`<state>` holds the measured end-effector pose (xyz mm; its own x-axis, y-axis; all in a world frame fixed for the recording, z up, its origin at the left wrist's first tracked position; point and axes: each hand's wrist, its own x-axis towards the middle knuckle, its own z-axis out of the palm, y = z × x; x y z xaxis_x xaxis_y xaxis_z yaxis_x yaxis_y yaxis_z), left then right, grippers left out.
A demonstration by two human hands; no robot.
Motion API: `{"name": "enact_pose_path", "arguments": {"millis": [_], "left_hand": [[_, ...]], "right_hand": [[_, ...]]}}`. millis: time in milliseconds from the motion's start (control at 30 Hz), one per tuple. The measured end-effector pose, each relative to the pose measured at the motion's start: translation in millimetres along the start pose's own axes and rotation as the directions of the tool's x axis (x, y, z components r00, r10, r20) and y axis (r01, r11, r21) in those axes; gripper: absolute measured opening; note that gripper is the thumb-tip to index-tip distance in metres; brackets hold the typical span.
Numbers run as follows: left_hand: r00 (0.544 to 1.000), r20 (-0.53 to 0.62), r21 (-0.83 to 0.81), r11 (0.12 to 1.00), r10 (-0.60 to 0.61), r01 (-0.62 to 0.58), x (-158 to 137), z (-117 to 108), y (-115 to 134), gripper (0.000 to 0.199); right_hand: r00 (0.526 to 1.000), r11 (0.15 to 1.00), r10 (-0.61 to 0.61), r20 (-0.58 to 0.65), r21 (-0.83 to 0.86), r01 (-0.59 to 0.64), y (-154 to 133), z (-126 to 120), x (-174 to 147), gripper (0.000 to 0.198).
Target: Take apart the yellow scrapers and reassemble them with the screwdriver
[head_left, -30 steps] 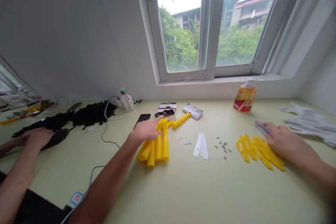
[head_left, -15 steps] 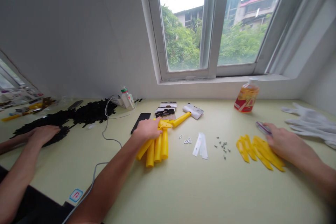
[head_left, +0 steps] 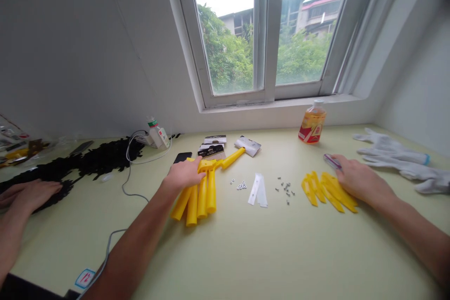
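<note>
My left hand (head_left: 183, 173) is closed on the top end of a yellow plastic scraper handle, above several yellow handles (head_left: 202, 197) that lie side by side on the table. My right hand (head_left: 353, 178) is closed around a slim object with a clear, purplish end (head_left: 331, 161); its other end is hidden under the fingers. Just left of that hand lie several flat yellow blade-shaped pieces (head_left: 326, 190). Between my hands are white nuts (head_left: 241, 185), two white strips (head_left: 258, 190) and small screws (head_left: 287, 187).
Behind the handles lie black header cards (head_left: 211, 151), a silvery packet (head_left: 248, 145) and a phone (head_left: 182, 156). A juice bottle (head_left: 312, 124) stands near the window; white gloves (head_left: 390, 154) lie right. A grey cable (head_left: 123, 183) crosses left, near another person's hands (head_left: 33, 196) and black strips (head_left: 100, 155).
The whole view has shifted, so things sit further left in the picture. Both my hands stay at the same places on the table, the left still on the handles.
</note>
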<state>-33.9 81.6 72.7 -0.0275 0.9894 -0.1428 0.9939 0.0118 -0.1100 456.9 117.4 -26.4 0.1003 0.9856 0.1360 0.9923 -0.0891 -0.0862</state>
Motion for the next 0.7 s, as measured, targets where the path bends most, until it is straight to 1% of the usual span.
{"name": "enact_pose_path", "arguments": {"millis": [100,233,300,333,400,433,533,633,700], "left_hand": [[1.000,0.013,0.030,0.999,-0.018,0.017,1,-4,5,0.067],[0.999,-0.006,0.050,0.998,-0.035,0.035,-5,-10,9,0.067],[0.997,-0.076,0.055,0.998,-0.030,0.034,-9,-14,15,0.063],[0.992,-0.124,0.050,0.999,-0.009,0.015,-10,-16,20,0.060],[0.978,-0.198,0.027,0.998,0.069,-0.065,-8,-20,36,0.056],[0.972,-0.204,0.011,0.993,0.119,-0.120,-4,-22,47,0.054],[0.969,-0.135,-0.028,0.976,0.209,-0.214,22,-25,86,0.042],[0.972,-0.073,-0.084,0.970,0.223,-0.229,54,-26,118,0.034],[0.974,-0.055,-0.136,0.965,0.219,-0.225,69,-25,130,0.034]], "right_hand": [[1.000,1.000,0.009,0.002,-0.001,-0.009,-1,-1,-1,0.046],[1.000,1.000,0.006,-0.002,0.002,-0.006,-2,-2,-1,0.045],[1.000,1.000,0.004,-0.011,0.000,-0.004,-2,-2,-2,0.045],[1.000,1.000,0.004,-0.017,-0.004,-0.004,-3,-2,-3,0.045],[1.000,1.000,0.004,-0.031,-0.021,-0.005,-6,-4,-5,0.044],[0.999,0.999,0.006,-0.039,-0.036,-0.008,-8,-6,-6,0.044],[0.996,0.995,0.002,-0.093,-0.103,-0.012,-16,-16,-11,0.045],[0.981,0.984,-0.039,-0.190,-0.178,0.005,-24,-32,-14,0.047],[0.964,0.979,-0.081,-0.255,-0.203,0.029,-29,-42,-15,0.048]]}}
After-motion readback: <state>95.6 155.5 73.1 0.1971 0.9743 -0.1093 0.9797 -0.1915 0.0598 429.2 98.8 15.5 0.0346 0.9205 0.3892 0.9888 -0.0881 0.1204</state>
